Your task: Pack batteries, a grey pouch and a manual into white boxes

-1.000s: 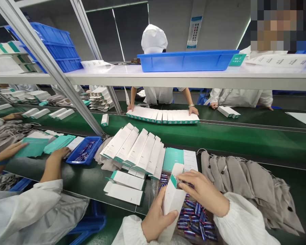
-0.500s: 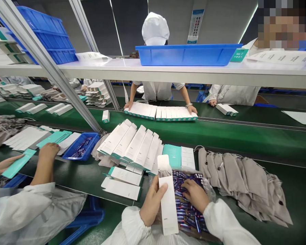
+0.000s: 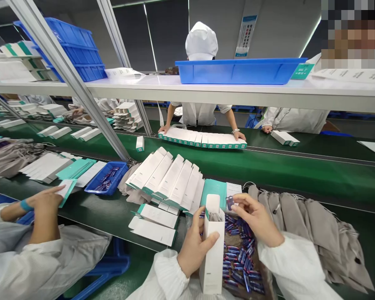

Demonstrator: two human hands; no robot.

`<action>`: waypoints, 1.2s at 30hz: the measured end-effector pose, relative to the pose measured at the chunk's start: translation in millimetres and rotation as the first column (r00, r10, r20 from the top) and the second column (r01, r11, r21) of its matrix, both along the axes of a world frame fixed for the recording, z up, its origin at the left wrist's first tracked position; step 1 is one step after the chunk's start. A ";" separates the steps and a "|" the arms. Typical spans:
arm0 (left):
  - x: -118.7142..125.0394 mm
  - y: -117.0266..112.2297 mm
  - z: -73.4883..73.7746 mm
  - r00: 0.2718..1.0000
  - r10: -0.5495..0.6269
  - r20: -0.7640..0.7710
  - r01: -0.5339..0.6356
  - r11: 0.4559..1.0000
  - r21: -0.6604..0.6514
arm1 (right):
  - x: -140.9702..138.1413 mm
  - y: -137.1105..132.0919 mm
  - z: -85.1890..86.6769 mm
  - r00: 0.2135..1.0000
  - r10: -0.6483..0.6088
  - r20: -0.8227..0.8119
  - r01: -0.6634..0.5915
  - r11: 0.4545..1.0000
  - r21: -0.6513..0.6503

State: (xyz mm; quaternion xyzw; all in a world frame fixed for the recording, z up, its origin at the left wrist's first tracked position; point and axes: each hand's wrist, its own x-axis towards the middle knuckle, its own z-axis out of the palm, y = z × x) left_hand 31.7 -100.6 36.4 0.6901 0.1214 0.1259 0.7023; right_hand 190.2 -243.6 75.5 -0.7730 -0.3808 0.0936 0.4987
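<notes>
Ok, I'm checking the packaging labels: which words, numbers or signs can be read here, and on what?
Nothing here can be read for certain.
White box in the left hand: small dark mark near its bottom, too small.
Battery in the right hand: print blurred.
Wall sign: lines too small.
Green label on the blue tray: too small.
Printed sheets, far right: blurred.

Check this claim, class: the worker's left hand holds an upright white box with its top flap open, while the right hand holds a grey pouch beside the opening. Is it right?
Not quite. In the head view the right hand pinches a small blue battery, not a grey pouch, beside the opening; the left hand does hold the upright, open white box.
</notes>
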 end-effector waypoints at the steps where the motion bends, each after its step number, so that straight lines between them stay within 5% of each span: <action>1: 0.2 -0.1 1.3 1.000 -0.004 0.000 0.004 1.000 0.019 | -2.7 1.6 20.0 0.995 0.080 0.060 -0.077 0.995 -0.060; 5: 0.6 -0.9 6.0 1.000 -0.026 0.001 0.026 0.995 0.095 | -12.5 12.4 66.0 0.911 0.356 0.206 -0.261 0.887 -0.380; 13: -0.8 -0.1 -6.3 1.000 -0.012 -0.022 0.017 0.977 0.215 | -9.6 29.6 53.3 0.831 0.556 0.018 -0.482 0.737 -0.473; 16: -0.1 5.2 -12.0 1.000 0.020 -0.004 -0.018 0.969 0.248 | -14.7 27.0 42.8 0.842 0.529 0.104 -0.432 0.778 -0.455; 19: 1.1 10.8 -11.1 1.000 0.025 0.017 -0.029 0.956 0.291 | -16.0 20.7 20.0 0.922 0.388 -0.015 -0.381 0.897 -0.224; 22: 2.1 13.4 -5.0 1.000 -0.007 0.022 -0.001 0.936 0.351 | -19.9 18.0 -10.5 0.943 0.067 -0.326 -0.057 0.998 0.040; 24: 3.2 13.1 -0.4 0.998 -0.049 0.026 0.035 0.916 0.400 | -29.5 21.6 -27.1 0.772 -0.009 -0.636 0.110 0.987 0.119; 27: 5.9 11.4 2.7 0.991 -0.126 0.038 0.095 0.887 0.452 | -49.7 33.1 -39.1 0.377 0.199 -0.905 0.120 0.958 0.261; 28: 6.9 10.6 2.1 0.988 -0.148 0.038 0.114 0.882 0.458 | -54.9 36.8 -40.0 0.302 0.255 -0.919 0.128 0.944 0.305; 30: 8.3 8.6 -2.1 0.987 -0.161 0.028 0.133 0.889 0.438 | -59.9 40.9 -39.0 0.350 0.257 -0.901 0.157 0.932 0.327; 32: 8.7 5.7 -8.6 0.992 -0.123 0.025 0.108 0.937 0.331 | -57.6 38.9 -36.2 0.519 0.199 -0.831 0.153 0.935 0.320; 36: 7.3 -0.9 -17.8 0.999 0.005 0.037 -0.005 1.000 -0.003 | -45.6 23.8 -30.7 0.834 0.219 -0.506 -0.113 0.966 0.231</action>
